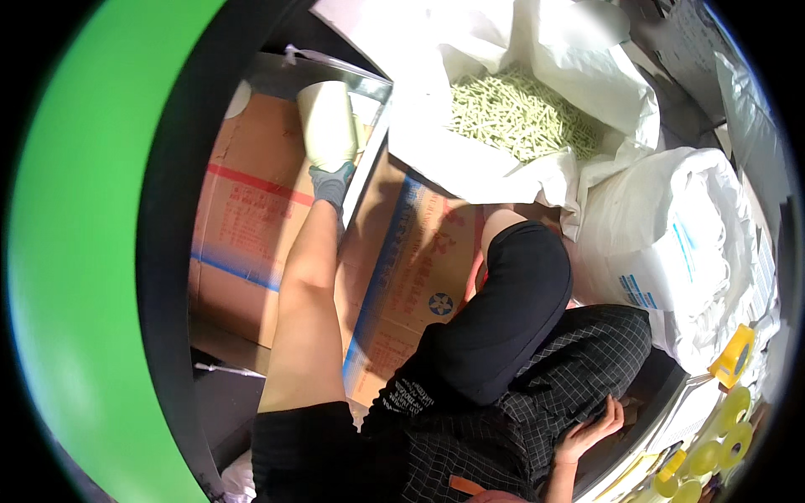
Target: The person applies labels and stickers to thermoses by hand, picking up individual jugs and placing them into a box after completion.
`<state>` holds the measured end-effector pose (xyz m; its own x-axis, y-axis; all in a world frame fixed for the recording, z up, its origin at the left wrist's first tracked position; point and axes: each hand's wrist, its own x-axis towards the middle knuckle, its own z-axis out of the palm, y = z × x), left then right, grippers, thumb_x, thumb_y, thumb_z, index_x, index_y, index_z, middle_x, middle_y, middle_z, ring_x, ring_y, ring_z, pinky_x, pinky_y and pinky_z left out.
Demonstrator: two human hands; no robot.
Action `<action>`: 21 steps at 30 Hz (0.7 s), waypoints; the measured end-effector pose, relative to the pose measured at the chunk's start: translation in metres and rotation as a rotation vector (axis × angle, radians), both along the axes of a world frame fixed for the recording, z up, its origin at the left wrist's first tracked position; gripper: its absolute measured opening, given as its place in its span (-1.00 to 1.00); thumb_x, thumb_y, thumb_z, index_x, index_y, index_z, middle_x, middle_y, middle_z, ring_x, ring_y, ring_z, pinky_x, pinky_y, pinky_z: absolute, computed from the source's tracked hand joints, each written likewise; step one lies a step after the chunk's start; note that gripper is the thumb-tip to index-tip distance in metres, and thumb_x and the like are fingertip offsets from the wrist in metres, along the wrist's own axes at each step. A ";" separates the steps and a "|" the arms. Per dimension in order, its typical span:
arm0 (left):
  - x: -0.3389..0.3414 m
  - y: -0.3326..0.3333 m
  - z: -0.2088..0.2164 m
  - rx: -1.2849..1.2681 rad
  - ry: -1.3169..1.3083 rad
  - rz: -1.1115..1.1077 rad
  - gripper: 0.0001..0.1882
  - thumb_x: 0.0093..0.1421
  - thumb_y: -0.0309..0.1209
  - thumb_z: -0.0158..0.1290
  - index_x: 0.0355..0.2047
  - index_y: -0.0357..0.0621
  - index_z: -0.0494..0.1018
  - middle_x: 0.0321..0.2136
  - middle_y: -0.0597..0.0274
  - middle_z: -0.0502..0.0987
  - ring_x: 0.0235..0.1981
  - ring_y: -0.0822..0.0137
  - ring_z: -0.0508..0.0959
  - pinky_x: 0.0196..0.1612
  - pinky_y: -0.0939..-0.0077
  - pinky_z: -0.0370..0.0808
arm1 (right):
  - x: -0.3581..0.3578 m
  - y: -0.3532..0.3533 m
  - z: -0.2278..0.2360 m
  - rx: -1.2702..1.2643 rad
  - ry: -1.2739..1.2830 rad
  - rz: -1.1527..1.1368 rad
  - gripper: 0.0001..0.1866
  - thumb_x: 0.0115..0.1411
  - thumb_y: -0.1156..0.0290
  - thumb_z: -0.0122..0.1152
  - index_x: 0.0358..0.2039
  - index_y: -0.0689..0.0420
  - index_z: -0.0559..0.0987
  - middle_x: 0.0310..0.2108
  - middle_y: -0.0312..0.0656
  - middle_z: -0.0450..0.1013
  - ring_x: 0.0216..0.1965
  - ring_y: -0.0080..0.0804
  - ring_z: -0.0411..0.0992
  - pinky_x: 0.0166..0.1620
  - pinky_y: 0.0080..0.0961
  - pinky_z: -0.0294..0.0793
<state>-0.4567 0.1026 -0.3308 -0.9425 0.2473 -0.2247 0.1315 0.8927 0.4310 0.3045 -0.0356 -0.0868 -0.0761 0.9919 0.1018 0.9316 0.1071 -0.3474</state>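
My right hand (594, 431) rests at lower right against the side of a black checked cloth (587, 352) that lies over my lap. Its fingers look extended and slightly apart, with nothing visible in them. My left hand does not show in the picture. Stretched forward is my left leg, bare below black shorts, with a grey sock (333, 186) and a pale cream shoe (327, 126). My other knee, covered in black cloth (524, 268), is bent toward the right. An orange strip (466, 484) lies at the lower edge, partly cut off.
Flattened cardboard (251, 210) covers the floor. An open white sack (470, 172) holds pale green pellets (524, 113). Beside it stands a bulky white plastic-wrapped bundle (637, 235). Several yellow tape rolls (734, 407) sit at far right; a green panel (75, 251) curves along the left.
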 end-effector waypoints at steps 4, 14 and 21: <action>-0.011 0.006 -0.030 0.154 0.111 -0.075 0.13 0.02 -0.04 0.59 0.36 -0.57 0.27 0.21 -0.24 0.54 0.16 -0.06 0.59 0.21 0.20 0.55 | -0.003 0.009 0.003 -0.019 0.065 -0.036 -0.48 0.51 0.32 -0.10 0.38 0.29 0.41 0.24 0.16 0.27 0.31 0.12 0.28 0.46 0.02 0.18; 0.161 -0.057 0.207 1.060 -0.893 -0.410 -0.30 0.50 -0.03 0.21 0.47 -0.11 0.30 0.13 0.10 0.64 -0.03 0.21 0.73 -0.11 0.32 0.78 | -0.074 0.053 0.036 0.251 0.286 0.296 -0.33 0.03 0.66 0.45 0.20 0.20 0.51 0.06 0.09 0.48 0.04 0.09 0.48 0.15 -0.02 0.48; 0.361 -0.144 0.294 0.729 -1.777 -0.546 -0.18 0.56 0.13 0.05 0.56 -0.20 0.20 0.37 0.07 0.49 0.29 0.25 0.56 0.34 0.25 0.54 | -0.136 0.054 0.097 0.613 0.103 0.780 -0.07 0.08 -0.07 0.64 0.44 -0.17 0.50 0.49 -0.36 0.41 0.51 -0.06 0.28 0.57 0.10 0.09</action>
